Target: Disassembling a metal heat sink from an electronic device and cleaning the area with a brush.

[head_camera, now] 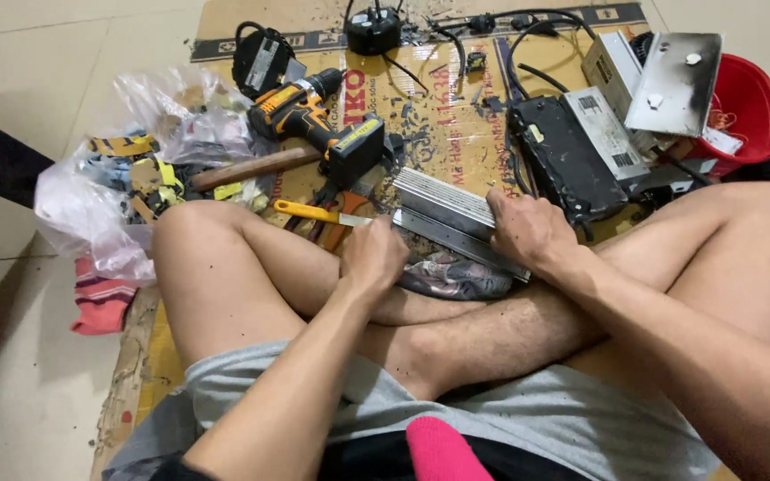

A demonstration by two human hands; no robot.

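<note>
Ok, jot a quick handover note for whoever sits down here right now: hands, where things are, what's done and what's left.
Left hand: closed around a tool, its tip at the ribbed metal casing.
Right hand: gripping the casing's right end, holding it over the crossed legs.
Nearby on the cardboard: yellow-handled screwdriver, cordless drill, wooden-handled tool, black unit already open.
Done: at least one unit opened.
Left: the ribbed casing looks closed.

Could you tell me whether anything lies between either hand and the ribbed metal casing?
Nothing visible does: the right hand grips the casing directly, and the left hand sits beside its near end.
</note>
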